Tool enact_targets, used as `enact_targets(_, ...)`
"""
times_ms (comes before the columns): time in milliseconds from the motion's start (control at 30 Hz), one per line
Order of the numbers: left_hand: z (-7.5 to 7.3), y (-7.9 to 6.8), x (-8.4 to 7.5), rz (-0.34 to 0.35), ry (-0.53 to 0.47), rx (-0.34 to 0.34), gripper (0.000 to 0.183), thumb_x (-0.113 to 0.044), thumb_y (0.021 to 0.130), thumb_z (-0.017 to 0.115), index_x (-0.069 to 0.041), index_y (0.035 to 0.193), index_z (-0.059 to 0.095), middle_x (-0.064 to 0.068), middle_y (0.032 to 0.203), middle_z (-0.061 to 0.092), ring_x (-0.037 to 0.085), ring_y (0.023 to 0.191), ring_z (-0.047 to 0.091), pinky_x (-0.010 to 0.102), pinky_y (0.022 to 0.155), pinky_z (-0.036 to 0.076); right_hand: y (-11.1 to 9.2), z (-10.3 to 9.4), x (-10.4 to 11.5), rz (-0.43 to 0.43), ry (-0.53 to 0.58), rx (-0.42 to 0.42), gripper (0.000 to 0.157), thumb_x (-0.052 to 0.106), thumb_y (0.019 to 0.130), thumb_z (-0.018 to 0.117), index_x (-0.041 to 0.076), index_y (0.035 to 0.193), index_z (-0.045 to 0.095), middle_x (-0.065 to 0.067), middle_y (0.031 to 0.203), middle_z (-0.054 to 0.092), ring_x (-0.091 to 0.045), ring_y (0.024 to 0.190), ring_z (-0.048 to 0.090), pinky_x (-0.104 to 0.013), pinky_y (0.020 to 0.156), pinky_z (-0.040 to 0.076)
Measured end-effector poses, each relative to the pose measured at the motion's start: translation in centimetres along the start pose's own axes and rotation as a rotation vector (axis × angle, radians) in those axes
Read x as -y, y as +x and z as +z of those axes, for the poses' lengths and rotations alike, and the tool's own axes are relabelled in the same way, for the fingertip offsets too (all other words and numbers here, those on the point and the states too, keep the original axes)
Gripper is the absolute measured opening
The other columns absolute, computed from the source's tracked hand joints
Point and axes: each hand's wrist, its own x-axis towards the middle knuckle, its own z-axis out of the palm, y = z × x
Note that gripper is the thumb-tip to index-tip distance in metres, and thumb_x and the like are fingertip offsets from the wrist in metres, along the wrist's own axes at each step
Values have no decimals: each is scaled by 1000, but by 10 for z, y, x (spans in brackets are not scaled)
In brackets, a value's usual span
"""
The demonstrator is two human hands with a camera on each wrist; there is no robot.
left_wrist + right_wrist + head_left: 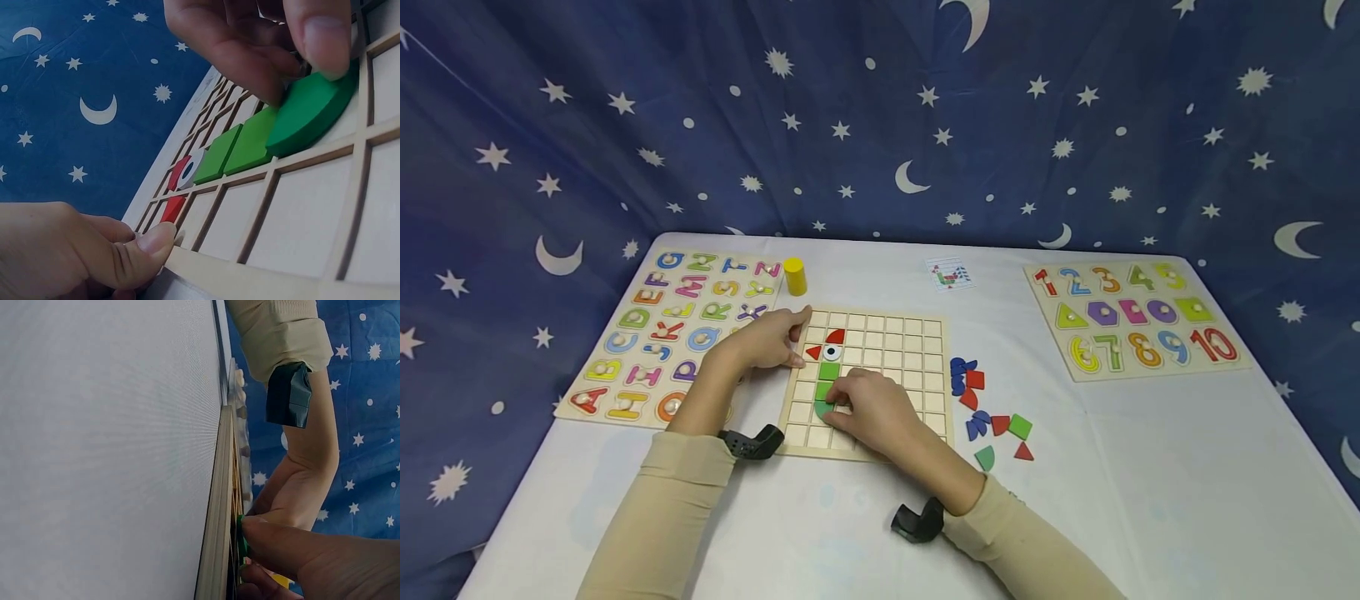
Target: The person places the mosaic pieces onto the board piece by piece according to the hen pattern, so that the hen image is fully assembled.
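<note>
A wooden grid board (895,340) lies on the white table. My left hand (760,342) grips its left edge, the thumb on the rim beside a red triangle (813,352). My right hand (876,408) pinches a dark green quarter-circle piece (312,115) between thumb and fingers, low over a cell. That piece borders two light green squares (830,371) placed in a column. Above the squares sit a white round eye piece (832,352) and a red quarter-circle (835,336). In the right wrist view, the board shows edge-on, with the thumb against the green piece.
Loose blue, red and green pieces (975,380) lie right of the board. Behind stands a picture card (950,273) lying flat, and a yellow cylinder (795,277) at back left. A letter puzzle (647,317) flanks the left side, a number puzzle (1138,321) the right.
</note>
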Motion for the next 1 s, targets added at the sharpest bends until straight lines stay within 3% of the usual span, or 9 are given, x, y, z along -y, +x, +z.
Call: enact_targets(1000,3,4,5,39,13,-16,92,-15,77,78,-4,150,24,7,86,44,18,74,41,32,69,34,-2,-3,-2,-79,-41,7,20,33,79,76,16,91,73,7,82,62,-3,69,52,-20,63,44)
